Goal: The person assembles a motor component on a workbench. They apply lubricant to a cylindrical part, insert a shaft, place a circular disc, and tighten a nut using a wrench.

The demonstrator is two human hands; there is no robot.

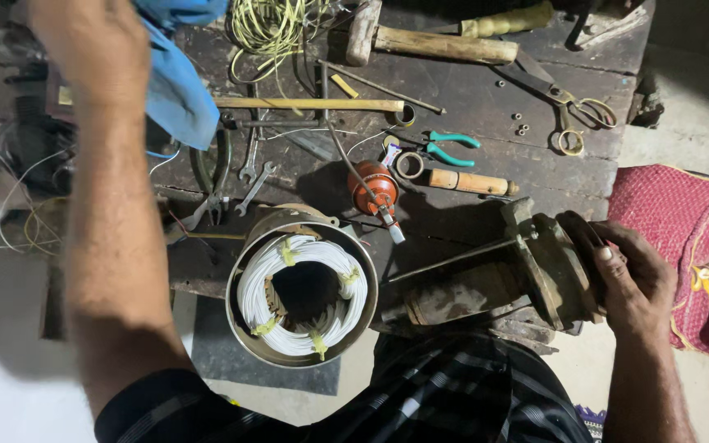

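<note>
My left hand (90, 45) reaches to the far left of the dark workbench (486, 98) and is closed on a blue cloth (176, 82). My right hand (632, 275) grips the rusty round end of a bench vise (527, 275) at the near right edge. Between my arms stands a metal motor stator (301, 283), open end up, with white windings tied with yellow bands.
On the bench lie an orange oil can (375, 190), green-handled pliers (445, 148), scissors (572, 111), a wooden mallet (420, 41), spanners (252, 176), a wooden stick (305, 104) and a yellow wire tangle (272, 25). A red patterned cushion (687, 246) sits at the right.
</note>
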